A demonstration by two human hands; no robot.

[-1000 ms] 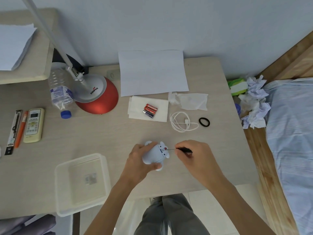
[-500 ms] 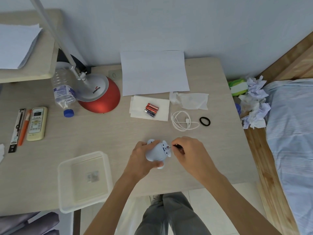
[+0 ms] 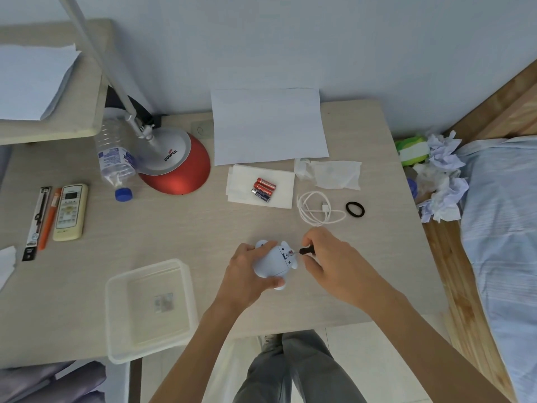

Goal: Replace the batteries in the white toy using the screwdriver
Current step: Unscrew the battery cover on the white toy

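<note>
Here, left hand (image 3: 247, 274) fingers clasp the white toy (image 3: 273, 264) — right hand (image 3: 334, 266) fingers pinch the screwdriver (image 3: 305, 251).

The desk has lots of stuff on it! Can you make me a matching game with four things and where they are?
Things:
1. batteries
2. white toy
3. screwdriver
4. hair tie

Places:
A. held in the left hand
B. lying on a white napkin
C. beside the white cable
D. pinched in the right hand

Pairs: 1-B, 2-A, 3-D, 4-C
</note>
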